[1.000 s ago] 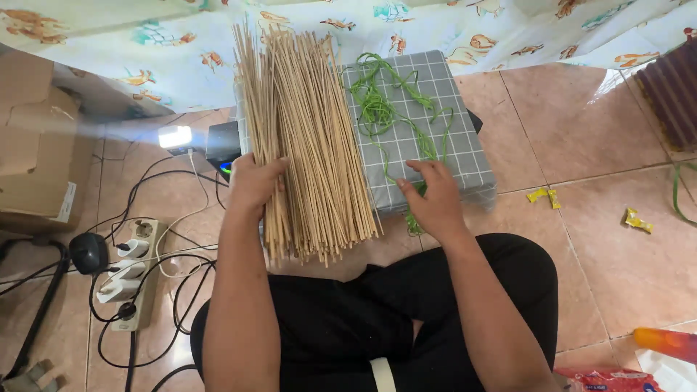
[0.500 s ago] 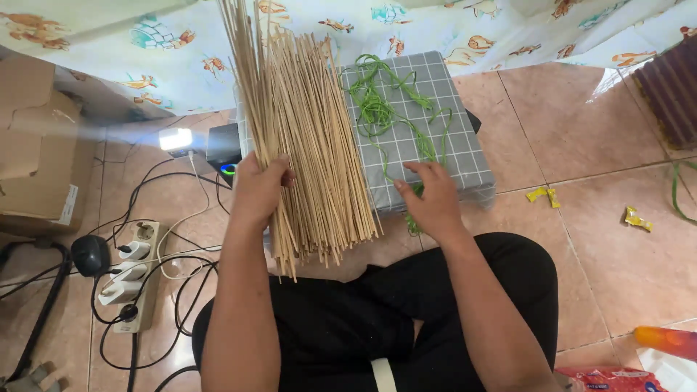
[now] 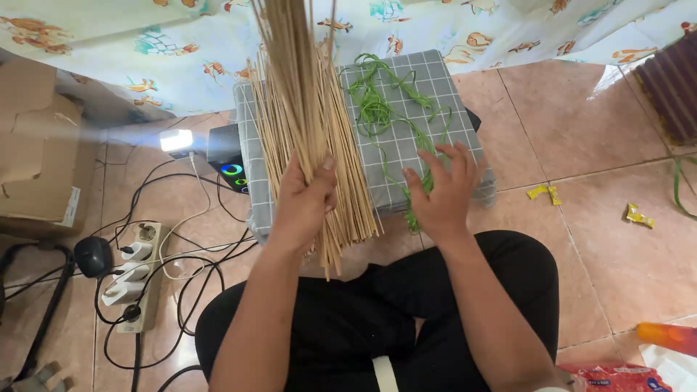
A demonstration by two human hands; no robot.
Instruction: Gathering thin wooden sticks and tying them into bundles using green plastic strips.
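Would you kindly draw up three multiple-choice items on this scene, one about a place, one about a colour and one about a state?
1. Where do the thin green strips lie?
A. on the grey checked cushion
B. on the brown cardboard box
C. on the white power strip

2. What colour is the bundle of thin wooden sticks?
A. dark blue
B. pale tan
C. bright red

3. How is the left hand?
A. lying flat on the floor
B. resting open on a knee
C. closed around the sticks

Answers:
1 A: the strips are spread over the cushion's checked top, beside the sticks.
2 B: the sticks are pale tan along their whole length.
3 C: its fingers wrap the bundle, while the right hand spreads open over the cushion's near edge.
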